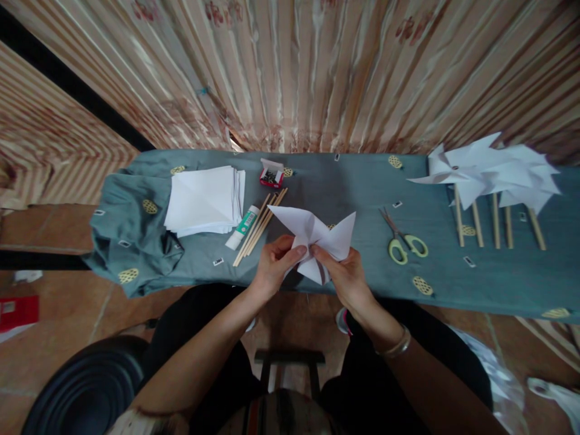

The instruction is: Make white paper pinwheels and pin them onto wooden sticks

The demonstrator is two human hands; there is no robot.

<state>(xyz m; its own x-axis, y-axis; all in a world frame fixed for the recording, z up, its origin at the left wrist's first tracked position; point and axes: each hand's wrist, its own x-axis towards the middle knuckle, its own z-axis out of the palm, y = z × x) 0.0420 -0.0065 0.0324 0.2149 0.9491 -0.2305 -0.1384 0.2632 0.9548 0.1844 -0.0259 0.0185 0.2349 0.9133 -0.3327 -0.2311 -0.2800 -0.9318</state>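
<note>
A white paper pinwheel (338, 241) without a stick is held over the table's front edge, its blades folded toward the middle. My left hand (276, 263) is closed on its left side, thumb near the centre. From the right, my right hand (342, 269) pinches the paper, with its thumb also by the centre. Left of my hands lie several wooden sticks (260, 229) and a green and white glue stick (243, 227). Behind these stands an open red box (272, 175) of small dark pins. Scissors (401, 238) with yellow-green handles rest to the right.
A stack of white paper sheets (203, 199) lies on the left of the cloth-covered table (317, 175). Several finished pinwheels (493, 169) on sticks are piled at the far right. A pleated curtain (290, 78) hangs behind, and a black round stool (86, 386) stands at lower left.
</note>
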